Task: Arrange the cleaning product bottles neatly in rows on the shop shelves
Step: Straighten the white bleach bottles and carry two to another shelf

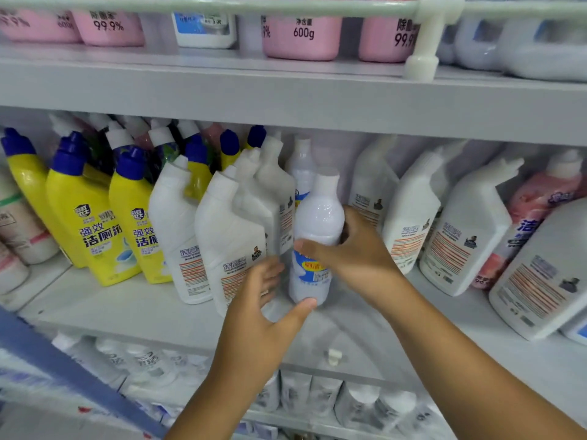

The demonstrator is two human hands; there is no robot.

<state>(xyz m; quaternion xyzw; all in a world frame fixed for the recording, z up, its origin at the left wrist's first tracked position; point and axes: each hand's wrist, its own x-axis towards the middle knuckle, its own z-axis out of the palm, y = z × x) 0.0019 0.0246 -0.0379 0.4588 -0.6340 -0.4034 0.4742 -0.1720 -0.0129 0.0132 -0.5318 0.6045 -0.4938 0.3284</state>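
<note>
Where both hands (349,258) meet, the bottle's (317,217) label is half-covered.

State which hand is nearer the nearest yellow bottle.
Left. The left hand is beside the round white bottle, closer to the yellow bottle; the right hand grips that white bottle farther right.

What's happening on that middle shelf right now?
A person is tidying the middle shelf. The right hand grips a round white bottle standing upright in the gap between angled-neck white bottles, while the left hand steadies its base, thumb under the bottom. Yellow bottles with blue caps stand further left.
</note>
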